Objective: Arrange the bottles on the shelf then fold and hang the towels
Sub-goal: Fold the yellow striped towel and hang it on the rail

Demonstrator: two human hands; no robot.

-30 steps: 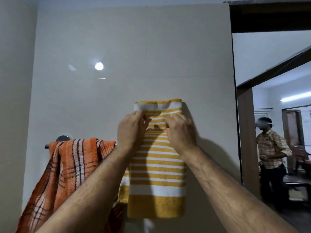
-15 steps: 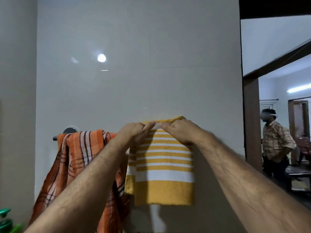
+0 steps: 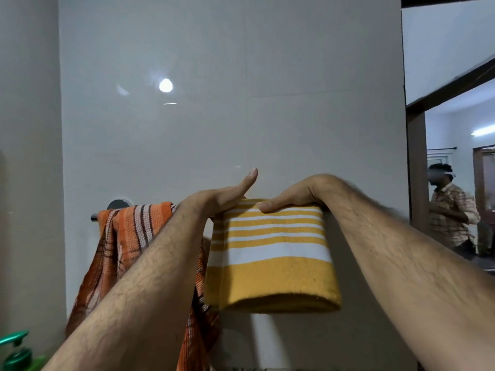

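A folded yellow towel with white stripes (image 3: pixel 270 253) hangs over the towel bar (image 3: pixel 94 217) on the tiled wall. My left hand (image 3: pixel 225 196) lies on its top left edge with the fingers straight and one fingertip lifted toward the wall. My right hand (image 3: pixel 294 195) rests on the top right of the towel, thumb pressing the front face; its fingers go over the fold and are hidden. An orange plaid towel (image 3: pixel 126 242) hangs loosely on the bar to the left, partly behind my left forearm.
A green bottle top (image 3: pixel 16 349) shows at the bottom left corner. To the right is a brown door frame (image 3: pixel 417 170), and a person in a checked shirt (image 3: pixel 452 210) stands in the room beyond. Pale tiled wall fills the view above the bar.
The yellow towel has come down from held against the wall to draped over the bar. My hands went from pinching its upper part to lying on its top fold.
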